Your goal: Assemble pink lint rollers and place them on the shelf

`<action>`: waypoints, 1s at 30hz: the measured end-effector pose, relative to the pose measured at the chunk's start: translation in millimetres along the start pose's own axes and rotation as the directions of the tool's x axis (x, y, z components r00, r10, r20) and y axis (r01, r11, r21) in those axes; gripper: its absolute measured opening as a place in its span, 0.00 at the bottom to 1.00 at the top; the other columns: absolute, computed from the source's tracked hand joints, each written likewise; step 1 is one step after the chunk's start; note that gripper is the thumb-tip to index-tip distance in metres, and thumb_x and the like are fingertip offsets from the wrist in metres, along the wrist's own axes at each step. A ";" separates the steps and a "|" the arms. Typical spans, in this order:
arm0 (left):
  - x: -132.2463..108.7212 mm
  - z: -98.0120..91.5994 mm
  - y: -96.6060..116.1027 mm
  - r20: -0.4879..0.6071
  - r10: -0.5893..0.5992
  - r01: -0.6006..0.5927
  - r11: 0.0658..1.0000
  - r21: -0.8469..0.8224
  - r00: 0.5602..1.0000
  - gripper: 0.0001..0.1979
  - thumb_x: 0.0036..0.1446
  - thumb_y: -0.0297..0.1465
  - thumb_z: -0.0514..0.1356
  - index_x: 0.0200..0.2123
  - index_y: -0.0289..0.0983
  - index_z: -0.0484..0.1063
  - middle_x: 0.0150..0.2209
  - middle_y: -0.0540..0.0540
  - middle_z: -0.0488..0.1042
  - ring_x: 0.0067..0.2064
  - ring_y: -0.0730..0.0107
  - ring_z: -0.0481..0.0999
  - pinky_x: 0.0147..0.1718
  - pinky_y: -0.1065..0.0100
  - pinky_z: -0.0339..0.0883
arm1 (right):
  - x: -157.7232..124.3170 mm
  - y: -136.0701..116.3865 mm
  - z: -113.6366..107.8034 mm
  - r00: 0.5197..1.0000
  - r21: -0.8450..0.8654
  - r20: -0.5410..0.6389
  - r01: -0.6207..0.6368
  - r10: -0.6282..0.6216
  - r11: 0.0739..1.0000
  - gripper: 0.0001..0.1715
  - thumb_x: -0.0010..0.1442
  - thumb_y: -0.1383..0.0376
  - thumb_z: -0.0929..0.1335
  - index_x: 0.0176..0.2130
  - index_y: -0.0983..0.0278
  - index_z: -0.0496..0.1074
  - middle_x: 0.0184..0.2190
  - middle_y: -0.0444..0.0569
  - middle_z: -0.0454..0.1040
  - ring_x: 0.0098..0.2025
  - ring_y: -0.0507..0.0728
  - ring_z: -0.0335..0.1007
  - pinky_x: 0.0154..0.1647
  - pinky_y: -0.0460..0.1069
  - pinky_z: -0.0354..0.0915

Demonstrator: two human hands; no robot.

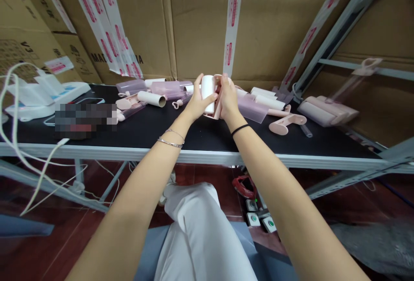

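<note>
Above the middle of the black tabletop, my left hand [196,102] is closed around a white lint roll [208,89], which stands nearly upright. Close against it, my right hand [229,98] grips a pale pink lint roller handle [218,102]; the roll sits beside or partly in its frame, and my fingers hide the join. Just right of my hands lie a translucent purple cover [254,107] and white rolls [265,100]. To their left rest more purple covers [168,88] and a white roll with a cardboard core [151,98].
A loose pink handle [287,122] lies on the right of the table [200,136], near assembled lint rollers [323,110]. At far left are a power strip [48,100] and white cables [14,134]. Taped cardboard [197,26] walls the back; a metal shelf frame [336,35] stands right.
</note>
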State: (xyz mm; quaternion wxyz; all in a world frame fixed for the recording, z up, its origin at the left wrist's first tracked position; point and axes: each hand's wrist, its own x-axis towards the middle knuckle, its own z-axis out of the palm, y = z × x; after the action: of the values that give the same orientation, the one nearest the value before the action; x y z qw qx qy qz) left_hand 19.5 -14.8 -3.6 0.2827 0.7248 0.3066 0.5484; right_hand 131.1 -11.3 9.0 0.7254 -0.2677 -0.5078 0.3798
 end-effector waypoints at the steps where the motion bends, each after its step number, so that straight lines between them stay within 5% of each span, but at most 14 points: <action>1: 0.1 -0.6 -1.8 0.031 0.008 -0.009 1.000 0.015 0.999 0.44 0.53 0.43 0.65 0.66 0.42 0.45 0.67 0.37 0.52 0.68 0.49 0.53 0.66 0.49 0.47 | 0.0 -1.5 -0.5 1.000 -0.003 -0.001 -0.020 0.020 1.000 0.29 0.60 0.41 0.60 0.41 0.63 0.66 0.44 0.52 0.72 0.50 0.58 0.72 0.53 0.56 0.69; 11: 1.0 4.1 -3.7 0.186 0.064 -0.076 0.995 0.057 0.981 0.42 0.57 0.41 0.62 0.66 0.42 0.40 0.66 0.36 0.53 0.67 0.50 0.56 0.66 0.46 0.43 | -2.0 -8.4 -8.2 0.999 -0.140 -0.029 -0.022 0.018 0.990 0.32 0.59 0.39 0.61 0.41 0.64 0.67 0.43 0.53 0.74 0.52 0.59 0.72 0.51 0.56 0.69; 21: -6.3 12.3 23.7 0.048 -0.084 0.089 0.991 -0.100 0.995 0.39 0.48 0.35 0.69 0.61 0.37 0.56 0.57 0.36 0.67 0.60 0.52 0.68 0.62 0.52 0.57 | 4.5 -9.7 -16.0 1.000 -0.343 0.001 0.029 -0.031 0.939 0.35 0.65 0.42 0.54 0.44 0.67 0.69 0.41 0.55 0.76 0.45 0.56 0.76 0.47 0.53 0.71; 30: -4.7 13.8 18.1 0.053 -0.033 0.038 0.995 -0.091 0.998 0.38 0.49 0.37 0.69 0.60 0.41 0.57 0.56 0.40 0.69 0.56 0.54 0.72 0.59 0.52 0.61 | 5.3 -17.9 -14.5 0.999 -0.299 -0.021 0.019 -0.026 0.954 0.33 0.65 0.43 0.56 0.42 0.67 0.70 0.44 0.57 0.76 0.47 0.58 0.75 0.50 0.55 0.70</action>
State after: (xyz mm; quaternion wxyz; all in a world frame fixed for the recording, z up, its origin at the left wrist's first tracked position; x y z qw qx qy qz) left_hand 34.4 -31.1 3.7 0.3330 0.7195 0.2865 0.5379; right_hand 150.7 -17.1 20.7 0.6871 -0.3734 -0.5533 0.2869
